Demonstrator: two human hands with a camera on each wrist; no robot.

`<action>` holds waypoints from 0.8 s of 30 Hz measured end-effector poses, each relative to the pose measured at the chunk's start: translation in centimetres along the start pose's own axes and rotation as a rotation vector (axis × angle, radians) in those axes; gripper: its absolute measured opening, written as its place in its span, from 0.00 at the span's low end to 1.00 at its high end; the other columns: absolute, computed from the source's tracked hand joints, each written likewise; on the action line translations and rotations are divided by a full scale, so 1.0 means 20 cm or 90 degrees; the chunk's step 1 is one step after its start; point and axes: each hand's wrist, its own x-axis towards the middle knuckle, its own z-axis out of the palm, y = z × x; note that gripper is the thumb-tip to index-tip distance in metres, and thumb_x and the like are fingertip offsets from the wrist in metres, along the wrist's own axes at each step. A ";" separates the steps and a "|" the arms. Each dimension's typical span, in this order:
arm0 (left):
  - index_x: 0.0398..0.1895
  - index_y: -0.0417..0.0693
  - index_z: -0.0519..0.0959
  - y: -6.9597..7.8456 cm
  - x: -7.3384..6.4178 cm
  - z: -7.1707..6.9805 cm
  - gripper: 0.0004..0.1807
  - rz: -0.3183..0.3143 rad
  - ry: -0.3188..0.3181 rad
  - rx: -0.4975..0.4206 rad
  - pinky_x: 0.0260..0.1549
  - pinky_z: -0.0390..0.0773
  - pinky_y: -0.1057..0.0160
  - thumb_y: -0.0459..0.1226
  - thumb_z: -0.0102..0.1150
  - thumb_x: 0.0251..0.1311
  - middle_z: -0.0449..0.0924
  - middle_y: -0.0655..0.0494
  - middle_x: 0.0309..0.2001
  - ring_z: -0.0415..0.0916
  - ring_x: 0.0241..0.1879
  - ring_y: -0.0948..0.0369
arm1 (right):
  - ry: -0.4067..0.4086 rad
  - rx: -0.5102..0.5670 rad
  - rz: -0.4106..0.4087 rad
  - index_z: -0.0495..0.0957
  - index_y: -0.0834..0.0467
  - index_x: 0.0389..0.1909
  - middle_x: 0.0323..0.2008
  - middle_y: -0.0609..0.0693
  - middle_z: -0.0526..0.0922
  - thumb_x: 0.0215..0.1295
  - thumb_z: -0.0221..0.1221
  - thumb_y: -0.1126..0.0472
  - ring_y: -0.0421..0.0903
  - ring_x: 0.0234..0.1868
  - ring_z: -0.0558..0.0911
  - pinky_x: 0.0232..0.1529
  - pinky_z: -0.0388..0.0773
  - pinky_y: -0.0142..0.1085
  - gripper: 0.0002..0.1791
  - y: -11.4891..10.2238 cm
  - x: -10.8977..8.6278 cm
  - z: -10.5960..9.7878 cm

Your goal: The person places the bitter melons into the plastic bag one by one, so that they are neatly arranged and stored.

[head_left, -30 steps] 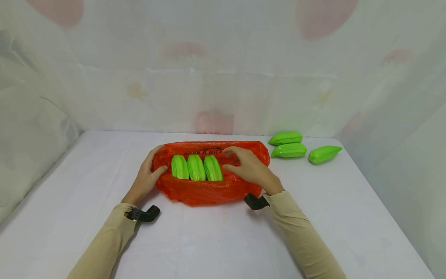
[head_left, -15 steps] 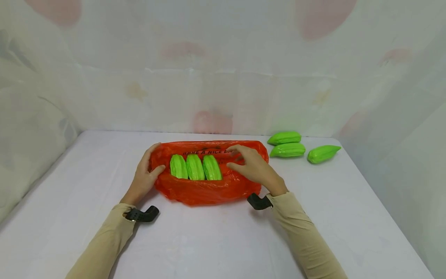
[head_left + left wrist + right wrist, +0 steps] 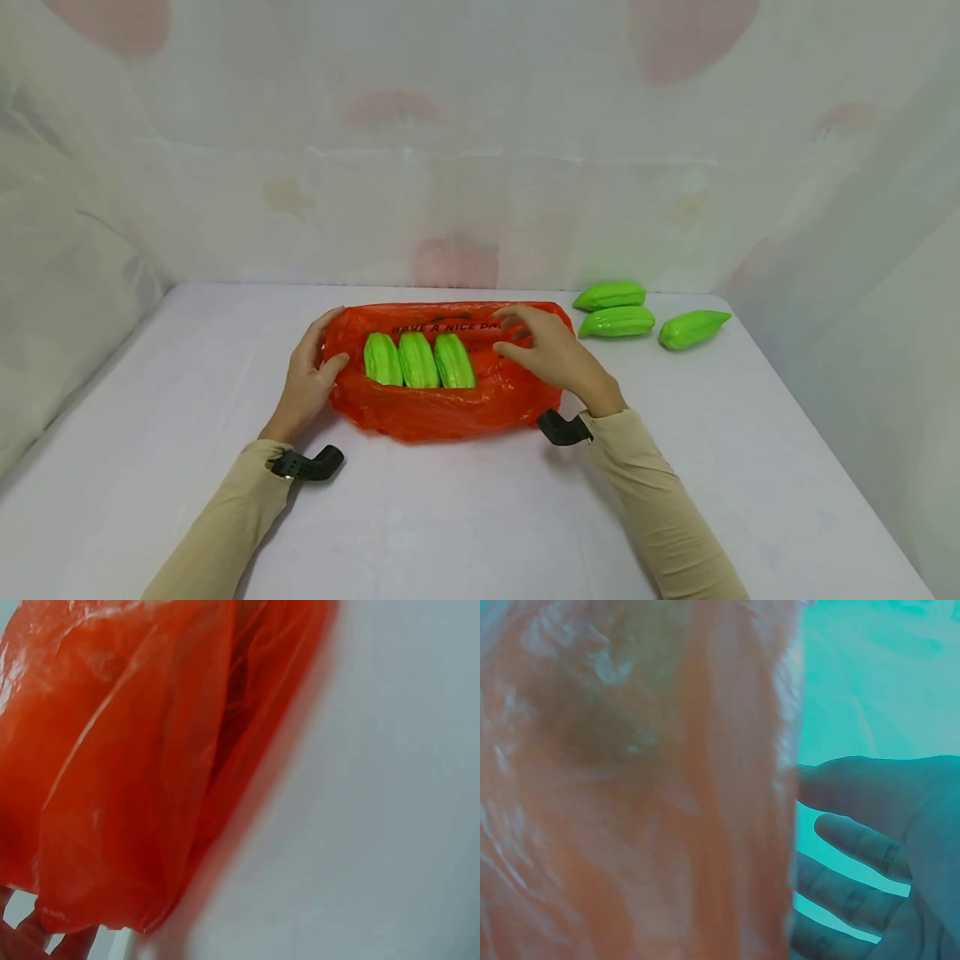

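Note:
A red plastic bag [image 3: 420, 414] printed "HAVE A NICE DA…" lies with its mouth wide. Three bright green ridged gourds [image 3: 417, 361] sit side by side in its mouth. My left hand [image 3: 306, 375] holds the bag's left end, thumb at the near side and fingers at the far edge; the left wrist view shows fingertips [image 3: 75, 941] right at the plastic. Over the bag's right part is my right hand [image 3: 551, 350], fingers spread and loosely bent with nothing between them. In the right wrist view the bag [image 3: 630, 825] covers part of its fingers.
Two more green gourds [image 3: 617, 322] lie close together behind the bag's right end, and a third gourd [image 3: 693, 329] lies farther right. A white cloth [image 3: 450, 517] covers the table. Pale patterned sheets [image 3: 480, 167] hang at the back and sides.
My right hand has drifted right, away from the gourds in the bag, uncovering more of the print. My left hand has shifted slightly left at the bag's end. The gourds keep their arrangement.

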 end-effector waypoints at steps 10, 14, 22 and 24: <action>0.74 0.45 0.61 0.00 0.00 0.00 0.38 -0.012 -0.003 0.033 0.62 0.61 0.81 0.17 0.40 0.58 0.63 0.44 0.72 0.61 0.69 0.60 | 0.023 0.025 0.011 0.71 0.60 0.63 0.53 0.56 0.82 0.68 0.61 0.59 0.53 0.55 0.81 0.57 0.78 0.47 0.25 0.02 -0.02 -0.08; 0.74 0.46 0.62 0.00 0.00 0.00 0.39 -0.010 -0.002 0.036 0.63 0.58 0.81 0.17 0.41 0.57 0.64 0.43 0.71 0.60 0.69 0.61 | 0.031 0.027 0.017 0.70 0.60 0.65 0.56 0.58 0.80 0.68 0.61 0.58 0.55 0.56 0.81 0.57 0.78 0.49 0.26 0.03 -0.03 -0.11; 0.74 0.42 0.61 0.01 -0.01 0.00 0.37 -0.026 -0.014 0.025 0.62 0.58 0.82 0.18 0.43 0.58 0.63 0.42 0.72 0.60 0.68 0.55 | 0.052 0.033 0.035 0.67 0.56 0.67 0.60 0.58 0.77 0.68 0.61 0.57 0.56 0.56 0.80 0.54 0.79 0.49 0.28 0.07 -0.04 -0.19; 0.74 0.43 0.61 0.01 -0.01 0.00 0.37 -0.028 -0.017 0.028 0.61 0.59 0.82 0.18 0.44 0.59 0.63 0.41 0.71 0.61 0.67 0.53 | 0.061 0.029 0.037 0.68 0.56 0.67 0.59 0.58 0.77 0.68 0.61 0.57 0.56 0.55 0.81 0.53 0.80 0.49 0.28 0.08 -0.05 -0.21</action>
